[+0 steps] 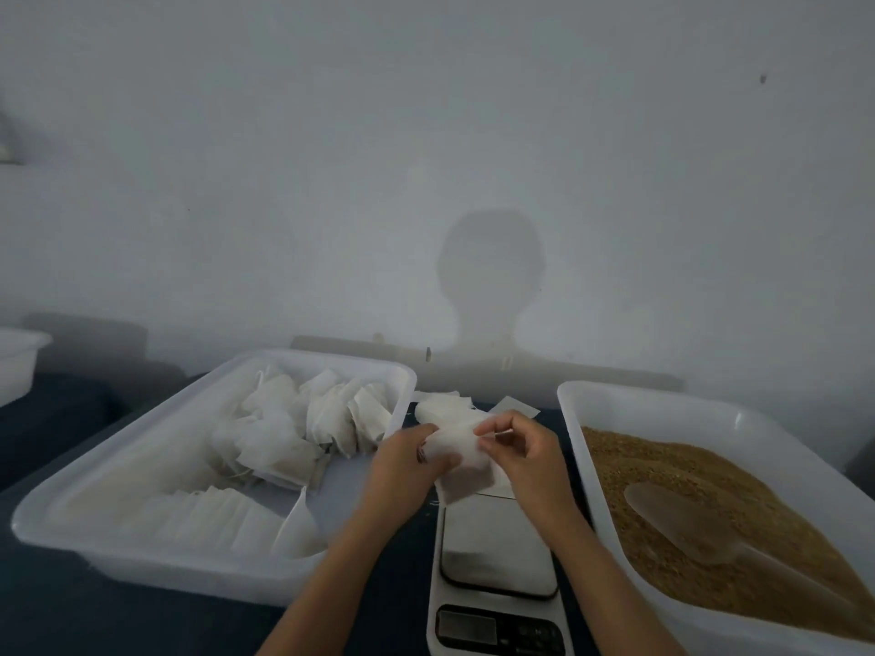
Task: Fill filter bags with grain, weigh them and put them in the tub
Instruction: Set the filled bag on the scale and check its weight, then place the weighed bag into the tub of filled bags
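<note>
1. Filter bag (461, 459) sits between both hands just above the far end of the scale (497, 546). I judge it light, soft and easily crumpled, so I would take it by its top edge.
2. My left hand (407, 471) grips its side; my right hand (521, 449) fingers pinch the rim.
3. It looks white, thin and slightly see-through, like those piled in the tub (71, 513).

We see a white filter bag (461, 459) held up over the far end of the scale (497, 551). More bags (303, 428) lie heaped in the white tub (142, 466) at left. Brown grain (686, 490) fills the right tub (663, 404), a translucent scoop (682, 523) resting on it.
</note>
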The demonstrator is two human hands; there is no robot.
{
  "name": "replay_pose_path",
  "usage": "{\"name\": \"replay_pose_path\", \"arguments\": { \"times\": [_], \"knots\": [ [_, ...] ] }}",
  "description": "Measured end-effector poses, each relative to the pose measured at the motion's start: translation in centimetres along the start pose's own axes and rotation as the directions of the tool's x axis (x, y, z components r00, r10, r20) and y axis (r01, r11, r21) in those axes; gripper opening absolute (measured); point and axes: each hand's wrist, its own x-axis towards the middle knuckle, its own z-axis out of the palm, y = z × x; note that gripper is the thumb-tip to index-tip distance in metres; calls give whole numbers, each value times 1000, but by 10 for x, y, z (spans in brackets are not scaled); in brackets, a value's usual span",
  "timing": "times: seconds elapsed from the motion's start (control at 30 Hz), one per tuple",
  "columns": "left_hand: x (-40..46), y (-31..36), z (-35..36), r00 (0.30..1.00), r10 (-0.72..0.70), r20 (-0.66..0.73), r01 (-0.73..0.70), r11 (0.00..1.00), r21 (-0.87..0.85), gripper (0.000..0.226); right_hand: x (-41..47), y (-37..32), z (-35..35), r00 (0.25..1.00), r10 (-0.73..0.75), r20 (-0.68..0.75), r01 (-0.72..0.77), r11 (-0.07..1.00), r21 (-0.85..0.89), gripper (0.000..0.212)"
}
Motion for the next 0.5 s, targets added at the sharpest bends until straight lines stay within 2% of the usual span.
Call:
{"name": "replay_pose_path", "arguments": {
  "times": [0.1,0.27,0.4,0.5],
  "knots": [
    [5,9,-36,998,23,-54,-18,996,86,20,21,-23,19,999,-5,46,6,1000,-13,22],
    [12,4,-102,992,-24,-120,54,966,253,33,53,-53,72,986,-81,147,83,996,-12,25],
    [11,-21,-148,980,-138,-141,177,929,324,22,66,-57,126,969,-84,234,73,996,54,25],
    [8,-49,-173,956,-251,-150,287,902,324,24,71,-48,169,954,-67,291,48,996,74,32]
  ]
}}
